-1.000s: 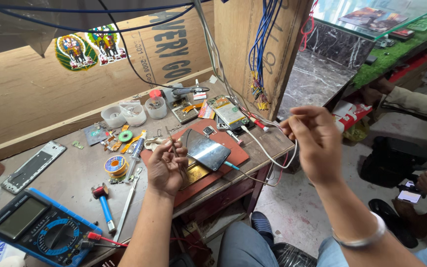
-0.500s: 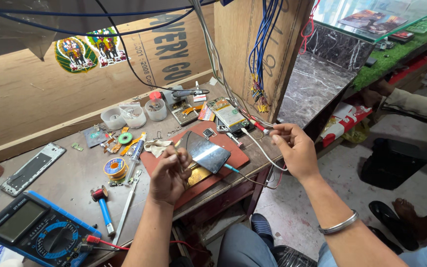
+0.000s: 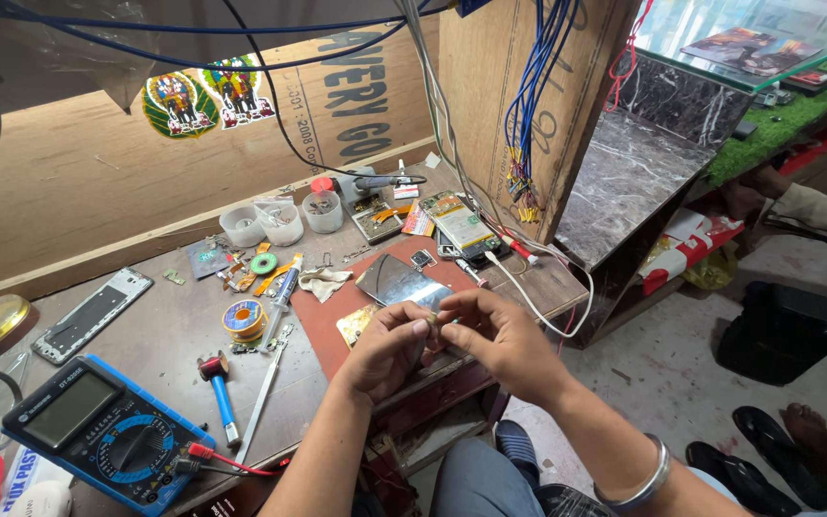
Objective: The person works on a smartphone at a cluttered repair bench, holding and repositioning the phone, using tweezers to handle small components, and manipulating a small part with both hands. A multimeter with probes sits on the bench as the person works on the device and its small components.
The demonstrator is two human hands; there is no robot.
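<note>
My left hand (image 3: 387, 347) and my right hand (image 3: 502, 337) meet fingertip to fingertip over the front edge of a red work mat (image 3: 323, 321). Between them they pinch a small metal part (image 3: 432, 319); its shape is too small to tell. Just behind the fingers a shiny curved metal plate (image 3: 396, 280) lies on the mat. A gold-coloured piece (image 3: 354, 326) lies beside my left thumb. A steel bangle sits on my right wrist.
The wooden bench holds a blue multimeter (image 3: 107, 436) with red lead, a solder spool (image 3: 244, 319), a blue-handled tool (image 3: 219, 388), a phone frame (image 3: 93, 316), three plastic cups (image 3: 282, 222), an opened phone (image 3: 461, 225) and a white cable (image 3: 552, 292). Another person's feet (image 3: 815, 440) are on the right.
My right hand has come in from the right, past the white cable, and joined my left hand over the mat. The left hand shifted slightly forward.
</note>
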